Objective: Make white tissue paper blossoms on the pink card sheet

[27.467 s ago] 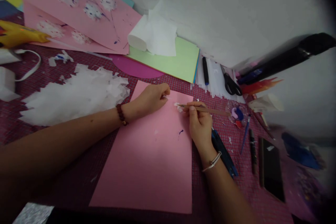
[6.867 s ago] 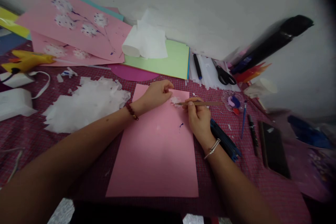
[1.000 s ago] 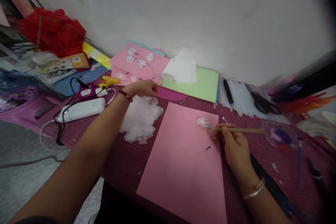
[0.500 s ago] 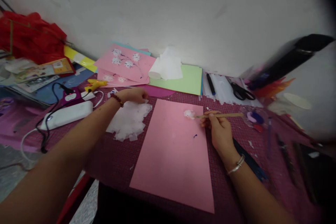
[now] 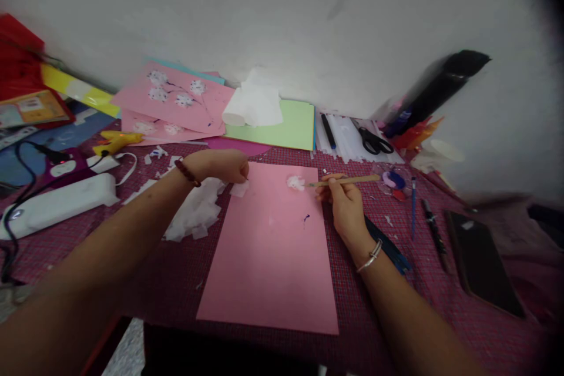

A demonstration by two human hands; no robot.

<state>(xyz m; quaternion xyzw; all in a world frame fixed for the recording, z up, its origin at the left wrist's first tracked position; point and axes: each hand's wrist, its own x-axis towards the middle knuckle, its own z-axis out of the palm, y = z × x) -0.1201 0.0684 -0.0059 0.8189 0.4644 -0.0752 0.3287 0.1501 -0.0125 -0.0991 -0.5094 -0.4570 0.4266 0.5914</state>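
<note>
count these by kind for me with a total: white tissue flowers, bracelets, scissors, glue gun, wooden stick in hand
White tissue-paper flowers visible on the pink paper sheets: 7
Dark red beaded bracelet and silver metal bracelet: 2
Black-handled scissors: 1
Yellow plastic glue gun: 1
Thin tan wooden stick in the right hand: 1
Total: 12

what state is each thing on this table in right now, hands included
Left hand: fingers curled, small tissue square at fingertips, grip unclear
Right hand: closed on wooden stick
Wooden stick: held, tip beside white tuft
Pink sheet: lying flat
Tissue pile: loose, heaped
Tissue roll: on its side, partly unrolled
Glue gun: lying down
Purple adapter: lit red, black plug inserted
Phone: flat, screen dark
</note>
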